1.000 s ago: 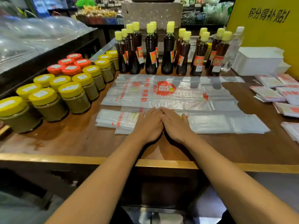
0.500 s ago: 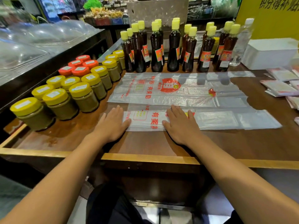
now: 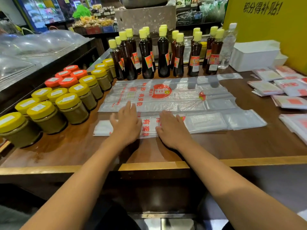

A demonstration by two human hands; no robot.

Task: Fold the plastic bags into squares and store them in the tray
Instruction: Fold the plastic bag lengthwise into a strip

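1. The wooden counter (image 3: 232, 146) is carrying everything here, with shop shelving and a yellow sign (image 3: 265, 22) standing behind it; a rank of dark bottles (image 3: 162, 53) with yellow caps is lining the far edge, and jars (image 3: 73, 108) with yellow and orange lids are crowding the left side.
2. A flat printed bag (image 3: 166, 97) is lying spread out in the middle of the counter, not being worked on.
3. The strip-folded bag (image 3: 207, 121) is lying just in front of it, nearer the person, running left to right; judging by its narrow shape, the lengthwise folds are done and the flattening step is in hand.
4. A white tray (image 3: 254, 55) is sitting at the far right corner, well apart from the strip, with several folded squares (image 3: 265, 87) lying near it on the counter and not in it.
5. The left hand (image 3: 127, 123) is pressing flat on the strip's left part, fingers straight and spread, gripping nothing.
6. The right hand (image 3: 172, 128) is pressing beside it, palm down and fingers extended, also gripping nothing; a band of red print is showing between the 2 hands.
7. The next move probably calls for lifting 1 end and turning it over in square-sized folds, while the other hand is pinning the slippery plastic against sliding.
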